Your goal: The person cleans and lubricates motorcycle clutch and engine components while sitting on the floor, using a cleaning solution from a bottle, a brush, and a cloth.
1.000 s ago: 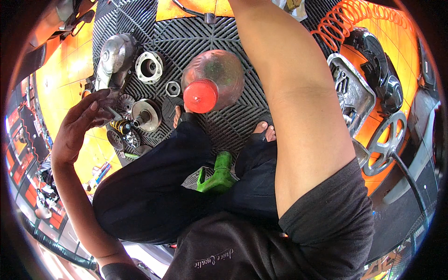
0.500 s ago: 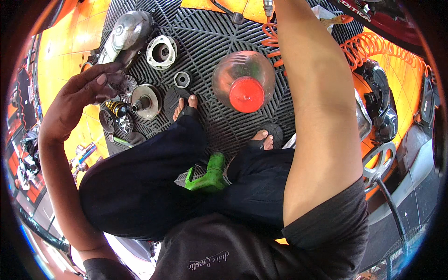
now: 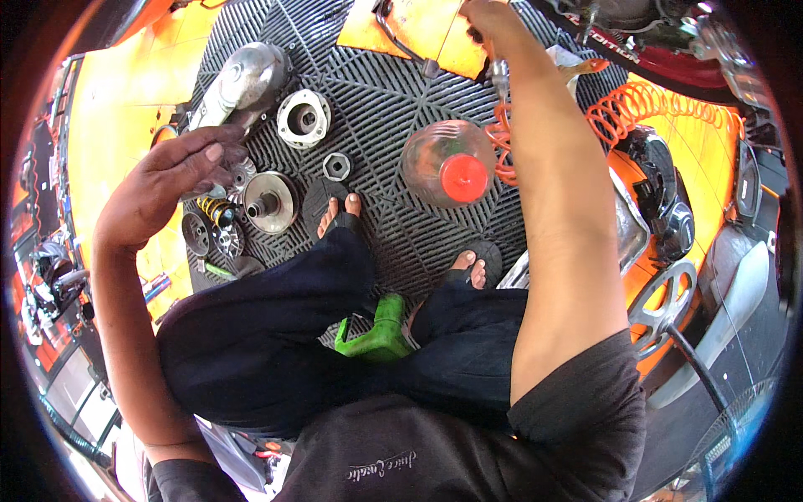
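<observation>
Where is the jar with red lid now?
In the head view, the jar is on the black mat, above and right of centre, between the small metal ring and the orange hose.

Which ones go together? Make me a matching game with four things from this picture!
Things:
1. jar lid
2. hose
3. left hand
4. sandals

Clues:
A. black
B. wound in loops
C. at the picture's left, by metal parts
D. red

Right pairs: 1-D, 2-B, 3-C, 4-A

Bright scene, black-rimmed fisheye bending the edges.
</observation>
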Motion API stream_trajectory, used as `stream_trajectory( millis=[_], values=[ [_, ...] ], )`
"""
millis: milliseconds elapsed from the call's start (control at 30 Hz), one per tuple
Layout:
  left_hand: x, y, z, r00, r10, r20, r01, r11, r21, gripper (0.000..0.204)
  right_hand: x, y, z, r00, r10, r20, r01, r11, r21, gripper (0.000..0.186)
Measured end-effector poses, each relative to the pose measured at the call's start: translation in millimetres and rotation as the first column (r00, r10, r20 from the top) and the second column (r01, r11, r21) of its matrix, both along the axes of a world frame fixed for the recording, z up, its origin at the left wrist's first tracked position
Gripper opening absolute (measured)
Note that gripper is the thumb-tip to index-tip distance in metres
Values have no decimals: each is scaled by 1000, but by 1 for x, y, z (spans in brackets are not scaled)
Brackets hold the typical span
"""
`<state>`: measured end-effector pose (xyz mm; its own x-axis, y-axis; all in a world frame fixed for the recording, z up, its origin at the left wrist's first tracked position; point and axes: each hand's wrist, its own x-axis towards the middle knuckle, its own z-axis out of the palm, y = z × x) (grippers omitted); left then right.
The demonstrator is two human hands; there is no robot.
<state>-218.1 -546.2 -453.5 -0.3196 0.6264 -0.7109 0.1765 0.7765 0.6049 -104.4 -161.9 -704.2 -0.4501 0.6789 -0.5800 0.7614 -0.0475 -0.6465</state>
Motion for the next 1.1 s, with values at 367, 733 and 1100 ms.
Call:
stream_trajectory(
  millis=[367,733,1100],
  values=[
    [6,-15,21,992,-39,-118,51,993,102,40,48,-34,18,853,487,187,-516,733,444,28],
    [-1,-29,36,980,-90,-178,101,993,53,42,55,-32,19,957,193,217,-280,811,514,39],
    [-15,-39,28,976,-111,-188,128,988,85,44,8,4,-7,999,47,-18,-38,933,357,34]
  ],
)
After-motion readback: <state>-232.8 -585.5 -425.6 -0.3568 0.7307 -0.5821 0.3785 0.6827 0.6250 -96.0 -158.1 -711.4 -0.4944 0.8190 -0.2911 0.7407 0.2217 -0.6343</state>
